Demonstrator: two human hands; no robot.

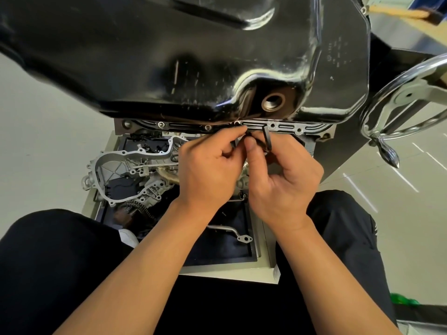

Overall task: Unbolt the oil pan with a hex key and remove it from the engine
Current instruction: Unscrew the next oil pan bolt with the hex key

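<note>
Oil pan (pixel 169 56): black, glossy; fills the upper half of the view and is seated on the engine above the tray.
Legs (pixel 60 262): in dark trousers, one on each side of the tray.
Tray (pixel 217 252): dark lining in a pale frame, on the floor below the oil pan; it holds loose engine parts.
Handwheel (pixel 411 94): chromed, at the right edge, beside the oil pan's right end.
Cover (pixel 125 170): cast grey metal, in the left part of the tray, with a chain (pixel 137 206) just below it.
Left hand (pixel 208 172): raised to the flange, fingers curled; thumb and forefinger pinch the hex key near its end.
Right hand (pixel 283 180): touches the left hand and grips the hex key between thumb and curled fingers.
Flange (pixel 285 126): runs along the oil pan's lower edge, directly above both hands.
Tube (pixel 229 230): bent metal, in the near part of the tray, below the wrists.
Drain hole (pixel 272 102): open, threaded, in a recess of the oil pan just above the flange.
Hex key (pixel 266 139): black, L-shaped; one leg stands upright against the flange, and the other is mostly hidden by the fingers.
Bolt heads (pixel 160 124): two in the flange, left of the hands.
</note>
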